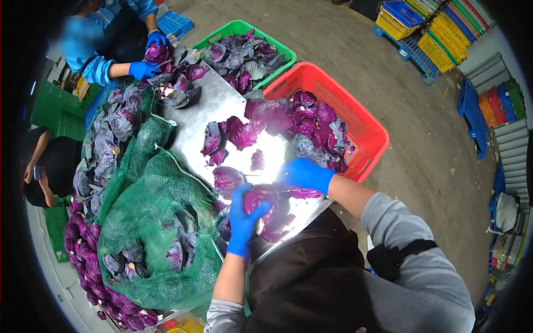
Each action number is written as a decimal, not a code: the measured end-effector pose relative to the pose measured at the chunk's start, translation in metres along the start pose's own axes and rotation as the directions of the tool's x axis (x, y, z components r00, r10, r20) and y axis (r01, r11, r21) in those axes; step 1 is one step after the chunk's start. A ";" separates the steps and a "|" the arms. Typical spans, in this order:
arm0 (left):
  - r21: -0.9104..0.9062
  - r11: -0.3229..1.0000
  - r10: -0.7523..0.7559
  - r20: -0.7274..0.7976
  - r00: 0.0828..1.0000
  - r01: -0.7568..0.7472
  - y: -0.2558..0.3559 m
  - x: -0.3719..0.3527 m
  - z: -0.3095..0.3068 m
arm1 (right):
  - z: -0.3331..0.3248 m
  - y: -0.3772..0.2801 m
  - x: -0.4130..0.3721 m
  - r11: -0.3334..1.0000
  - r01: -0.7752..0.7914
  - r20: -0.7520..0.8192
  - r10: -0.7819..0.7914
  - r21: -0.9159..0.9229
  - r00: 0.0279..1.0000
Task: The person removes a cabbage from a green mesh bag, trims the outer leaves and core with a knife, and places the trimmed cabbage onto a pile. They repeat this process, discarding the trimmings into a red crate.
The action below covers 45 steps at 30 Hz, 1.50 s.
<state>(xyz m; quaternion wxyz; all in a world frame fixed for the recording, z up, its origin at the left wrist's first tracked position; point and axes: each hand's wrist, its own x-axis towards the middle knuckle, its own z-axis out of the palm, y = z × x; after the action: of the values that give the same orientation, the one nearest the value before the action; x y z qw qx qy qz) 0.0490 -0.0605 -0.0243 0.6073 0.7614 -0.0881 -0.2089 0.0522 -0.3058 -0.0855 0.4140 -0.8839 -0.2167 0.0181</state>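
Note:
In the head view my left hand (242, 222), in a blue glove, is wrapped round the side of a red cabbage (267, 204), thumb across its top. My right hand (308, 175), also blue-gloved, is just beyond the cabbage to the right; its fingers are smeared by motion and glare, so what they hold cannot be made out. Loose purple cabbage leaves (244, 133) lie on the shiny metal table (191, 119) beyond my hands. Beside the table's right side stands a red crate (369, 133) of cabbage leaves.
A green mesh sack (166, 188) with cabbages lies at left, beside heaped purple cabbages (83, 250). A green crate (288, 53) holds leaves at the back. Across the table a person in blue gloves (145, 70) handles a cabbage. Another person (53, 166) holds a phone at far left.

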 end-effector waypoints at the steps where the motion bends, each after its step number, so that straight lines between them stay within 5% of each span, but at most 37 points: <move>1: -0.133 0.991 -0.007 0.025 1.000 0.010 0.001 -0.011 -0.004 | 0.011 0.017 -0.004 0.976 -0.217 0.011 0.216 0.038 0.976; 2: -0.135 0.991 -0.012 0.020 1.000 0.015 0.002 -0.012 -0.003 | 0.002 0.005 0.002 0.904 -0.422 0.042 0.420 0.064 0.907; 3: -0.264 0.961 -0.091 -0.039 0.995 0.078 0.002 -0.018 -0.002 | -0.006 -0.014 -0.002 0.585 -0.507 0.145 0.554 0.633 0.820; 6: -0.371 0.920 -0.184 -0.123 0.975 0.127 -0.003 -0.015 -0.006 | -0.027 -0.085 0.015 0.775 -0.449 0.104 0.453 0.445 0.886; 7: -0.415 0.897 -0.243 -0.171 0.955 0.154 -0.003 -0.012 -0.005 | -0.007 -0.093 0.011 0.942 -0.298 -0.102 0.316 0.155 0.943; 8: -0.456 0.873 -0.296 -0.215 0.930 0.172 -0.003 -0.007 -0.006 | 0.010 -0.098 0.007 0.972 -0.149 -0.255 0.100 -0.182 0.962; 9: -0.432 0.887 -0.284 -0.233 0.930 0.162 0.000 -0.007 -0.004 | -0.002 -0.129 0.008 0.917 -0.340 0.042 0.339 0.210 0.940; 10: -0.433 0.887 -0.284 -0.232 0.930 0.163 0.000 -0.006 -0.004 | -0.005 -0.142 0.014 0.827 -0.525 0.197 0.491 0.201 0.849; 13: -0.492 0.860 -0.282 -0.232 0.931 0.138 -0.021 -0.006 -0.008 | 0.011 -0.133 0.012 0.828 -0.550 0.063 0.546 0.109 0.835; 15: -0.424 0.893 -0.280 -0.260 0.924 0.151 -0.017 -0.002 -0.007 | 0.014 -0.095 0.001 0.948 -0.191 -0.193 0.143 -0.254 0.971; 17: -0.353 0.920 -0.279 -0.288 0.916 0.170 -0.016 -0.004 -0.008 | 0.006 -0.054 -0.007 0.834 -0.471 -0.059 0.506 0.289 0.860; 18: -0.513 0.843 -0.322 -0.240 0.916 0.162 -0.015 -0.002 -0.010 | -0.004 -0.044 -0.006 0.841 -0.461 -0.067 0.497 0.284 0.865; 20: -0.657 0.736 -0.364 -0.182 0.914 0.162 -0.025 -0.002 -0.014 | -0.013 -0.034 -0.010 0.820 -0.523 -0.226 0.477 -0.233 0.849; 21: -0.717 0.669 -0.431 -0.157 0.889 0.197 -0.038 0.002 -0.013 | -0.016 -0.050 -0.008 0.820 -0.523 -0.225 0.478 -0.233 0.849; 23: -0.851 0.463 -0.495 -0.018 0.869 0.246 -0.016 0.002 -0.002 | -0.019 -0.091 -0.005 0.887 -0.453 -0.249 0.461 0.090 0.852; 26: -0.667 0.550 -0.682 -0.012 0.732 0.502 -0.005 -0.011 0.000 | -0.021 -0.124 -0.005 0.865 -0.489 -0.034 0.495 0.111 0.868; 27: -0.311 0.871 -0.422 -0.081 0.903 0.380 0.007 -0.018 0.002 | -0.011 -0.106 -0.010 0.929 -0.356 -0.146 0.368 0.098 0.918; 28: -0.034 0.993 0.100 -0.289 0.952 -0.115 0.007 -0.021 0.016 | -0.008 -0.092 -0.009 0.929 -0.357 -0.152 0.368 0.097 0.917; 29: 0.343 0.911 0.304 -0.186 0.934 -0.228 0.017 -0.014 0.011 | -0.008 -0.078 -0.006 0.961 -0.218 -0.191 0.249 0.168 0.949; 30: 0.655 0.677 0.448 -0.006 0.894 -0.335 0.030 -0.005 0.005 | -0.012 -0.071 -0.004 0.969 -0.076 -0.243 0.134 0.233 0.961; 32: 0.625 0.723 0.322 0.072 0.944 -0.294 0.038 0.009 0.011 | -0.022 -0.066 -0.004 0.981 -0.072 -0.253 0.118 0.182 0.960; 34: 0.604 0.758 0.198 0.148 0.969 -0.247 0.043 0.017 0.016 | -0.042 -0.078 -0.002 0.876 -0.480 -0.181 0.479 0.041 0.859; 35: 0.597 0.789 0.127 0.072 0.989 -0.145 0.045 0.017 0.021 | -0.054 -0.098 -0.001 0.836 -0.544 -0.278 0.506 -0.075 0.816; 38: 0.590 0.807 0.042 -0.007 0.999 -0.030 0.053 0.024 0.032 | -0.025 -0.102 -0.011 0.830 -0.482 -0.460 0.325 -0.280 0.827; 40: 0.533 0.846 -0.042 0.013 0.999 0.029 0.065 0.026 0.039 | -0.003 -0.105 -0.023 0.666 -0.413 -0.427 0.155 -0.621 0.891; 45: 0.741 0.669 0.048 0.033 0.998 -0.057 0.049 0.027 0.046 | 0.003 -0.108 -0.029 0.725 -0.456 -0.362 0.298 -0.515 0.883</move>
<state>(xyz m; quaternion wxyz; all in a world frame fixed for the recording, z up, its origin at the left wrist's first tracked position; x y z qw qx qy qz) 0.0594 -0.1237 0.0089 0.2512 0.9384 -0.1907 -0.1416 -0.0150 -0.2541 -0.0121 0.1320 -0.9877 0.0292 -0.0787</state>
